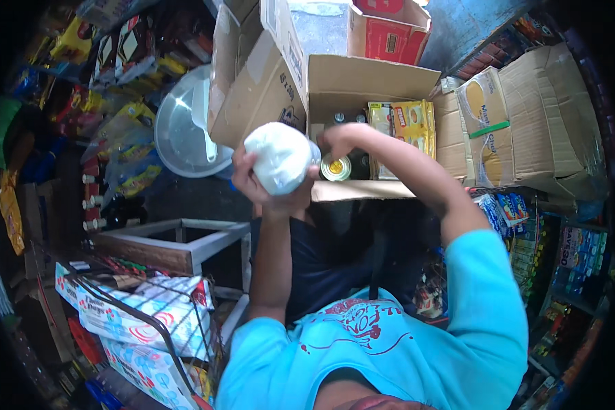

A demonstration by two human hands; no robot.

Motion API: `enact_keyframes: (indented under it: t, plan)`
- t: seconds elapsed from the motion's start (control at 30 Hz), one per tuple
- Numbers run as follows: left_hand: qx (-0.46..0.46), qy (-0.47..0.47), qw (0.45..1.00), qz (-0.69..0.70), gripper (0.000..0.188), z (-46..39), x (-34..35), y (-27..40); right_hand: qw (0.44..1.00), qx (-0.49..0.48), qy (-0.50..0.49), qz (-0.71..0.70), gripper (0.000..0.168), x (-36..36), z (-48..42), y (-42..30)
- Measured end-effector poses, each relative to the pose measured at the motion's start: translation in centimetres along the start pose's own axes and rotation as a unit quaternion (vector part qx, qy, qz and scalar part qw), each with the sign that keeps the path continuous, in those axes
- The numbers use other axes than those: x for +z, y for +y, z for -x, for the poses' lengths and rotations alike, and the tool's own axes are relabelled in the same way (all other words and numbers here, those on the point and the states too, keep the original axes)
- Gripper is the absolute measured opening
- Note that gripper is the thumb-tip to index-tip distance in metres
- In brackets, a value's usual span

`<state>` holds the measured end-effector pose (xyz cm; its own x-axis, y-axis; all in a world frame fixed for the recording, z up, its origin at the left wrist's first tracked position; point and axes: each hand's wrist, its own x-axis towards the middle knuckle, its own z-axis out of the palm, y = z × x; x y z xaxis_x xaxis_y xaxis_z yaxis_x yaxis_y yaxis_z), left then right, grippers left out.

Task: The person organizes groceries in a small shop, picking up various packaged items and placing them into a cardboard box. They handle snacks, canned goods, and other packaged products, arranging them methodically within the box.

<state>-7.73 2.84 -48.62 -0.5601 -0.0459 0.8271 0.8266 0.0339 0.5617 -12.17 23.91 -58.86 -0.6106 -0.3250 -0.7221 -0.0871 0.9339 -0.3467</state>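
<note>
My left hand (250,177) grips a round, clear plastic bag of white contents (279,156), held up beside an open cardboard box (374,77). My right hand (344,137) reaches over the left part of that box, slightly blurred. Its fingers are right by the top of a tin can (336,170); whether they grip anything is unclear. Yellow sachet packs (412,120) stand upright in the right half of the box. Dark bottles with silvery caps (339,118) show behind my right hand, partly hidden by it.
Left of the box are another open carton (251,82) and a clear plastic basin (177,148) holding a white long-handled utensil (203,118). A red carton (389,36) stands beyond. Lower left are a wooden frame (215,236) and a wire basket (161,328). Packed shelves line both sides.
</note>
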Motion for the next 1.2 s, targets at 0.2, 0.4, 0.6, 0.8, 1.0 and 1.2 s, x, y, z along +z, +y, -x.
enact_keyframes:
  t: [0.2, 0.4, 0.6, 0.8, 1.0, 1.2]
  plan:
    - [-0.016, 0.058, 0.997, 0.052, 0.094, 0.3, -1.7, 1.8, 0.985, -0.029, -0.172, -0.008, 0.089, 3.6, -10.2, 4.6]
    - [-0.076, 0.045, 0.996, 0.032, 0.096, 0.8, -4.0, 3.9, 0.973, -0.044, -0.191, -0.121, 0.09, 8.6, -14.6, 8.9]
    - [-0.05, -0.001, 0.999, -0.016, 0.099, 0.6, -5.0, 2.9, 0.968, -0.065, -0.172, -0.171, 0.088, 9.6, -14.4, 8.5]
    - [-0.034, 0.027, 0.999, 0.025, 0.089, -0.3, -3.0, 2.5, 0.975, -0.055, -0.127, -0.174, 0.086, 7.3, -10.9, 9.1]
    - [-0.048, 0.037, 0.997, 0.043, 0.097, 0.3, -2.7, 0.5, 0.932, -0.085, -0.09, -0.34, 0.085, 1.8, -1.7, 7.0]
    - [-0.076, -0.05, 0.993, 0.074, 0.09, -3.2, 2.4, 0.0, 0.707, -0.167, 0.18, -0.663, 0.078, 1.4, 10.6, 7.9]
